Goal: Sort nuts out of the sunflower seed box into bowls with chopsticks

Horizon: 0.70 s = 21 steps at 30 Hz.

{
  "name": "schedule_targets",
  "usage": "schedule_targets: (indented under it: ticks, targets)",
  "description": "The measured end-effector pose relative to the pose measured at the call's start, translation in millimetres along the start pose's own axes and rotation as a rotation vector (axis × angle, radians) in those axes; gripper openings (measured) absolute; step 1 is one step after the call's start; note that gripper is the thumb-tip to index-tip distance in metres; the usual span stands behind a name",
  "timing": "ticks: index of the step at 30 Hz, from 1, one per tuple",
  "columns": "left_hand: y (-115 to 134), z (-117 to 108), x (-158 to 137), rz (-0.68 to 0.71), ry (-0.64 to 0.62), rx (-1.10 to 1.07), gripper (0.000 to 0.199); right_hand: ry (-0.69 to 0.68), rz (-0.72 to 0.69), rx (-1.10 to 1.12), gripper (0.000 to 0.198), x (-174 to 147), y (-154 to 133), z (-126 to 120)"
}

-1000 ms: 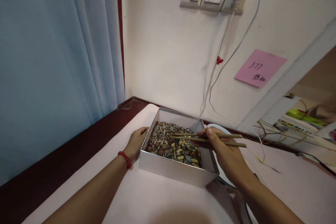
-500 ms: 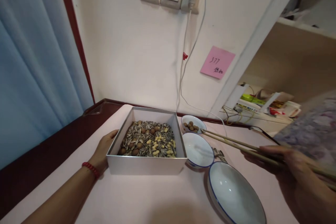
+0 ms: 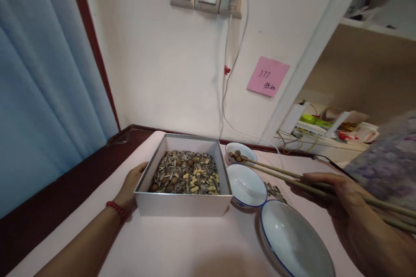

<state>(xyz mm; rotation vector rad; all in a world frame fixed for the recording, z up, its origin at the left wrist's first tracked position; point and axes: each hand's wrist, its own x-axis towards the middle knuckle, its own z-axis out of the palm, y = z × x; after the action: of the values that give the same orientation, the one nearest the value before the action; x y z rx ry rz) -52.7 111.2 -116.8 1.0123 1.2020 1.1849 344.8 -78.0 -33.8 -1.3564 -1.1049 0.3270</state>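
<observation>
My left hand (image 3: 130,187) is closed on the left wall of a white square box (image 3: 183,204) with a silvery rim. Inside lie striped sunflower seeds (image 3: 185,160), yellowish peanuts or similar pieces (image 3: 196,178), and several round brown nuts (image 3: 174,180). In my right hand (image 3: 349,207) I grip a pair of wooden chopsticks (image 3: 276,173). Their tips reach over the rim of the small far bowl (image 3: 250,151), beside round brown nuts (image 3: 236,156); whether they pinch one, I cannot tell.
A white blue-rimmed bowl (image 3: 242,181) stands right of the box, and a larger one (image 3: 295,238) sits nearer me. Loose sunflower seeds (image 3: 275,191) lie beside them on pink paper (image 3: 169,242). A white cable (image 3: 242,127) hangs down the wall; cluttered shelves (image 3: 328,132) are at right.
My right hand and the chopsticks have shifted left, and the tips now reach farther over the far bowl among the nuts. My left hand stays at the box. The view has shifted slightly.
</observation>
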Motion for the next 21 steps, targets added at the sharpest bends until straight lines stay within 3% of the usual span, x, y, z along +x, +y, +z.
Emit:
schedule_targets:
  ticks: [3,7,12,16,21]
  targets:
    - [-7,-1,3,0.013,0.017,-0.017,0.055,-0.16,0.068,0.042,0.045,2,-18,40]
    - [-16,-5,8,0.021,0.011,-0.045,0.041,-0.349,0.055,0.026,0.047,8,-36,94]
    - [-22,-7,11,0.026,0.036,-0.033,0.035,-0.595,0.064,-0.003,0.045,13,-33,152]
    - [-25,-8,13,0.046,0.046,-0.019,0.039,-0.701,0.043,-0.009,0.045,14,-25,181]
    - [-28,-9,13,0.049,0.062,-0.008,0.043,-0.704,0.02,-0.031,0.043,15,-16,199]
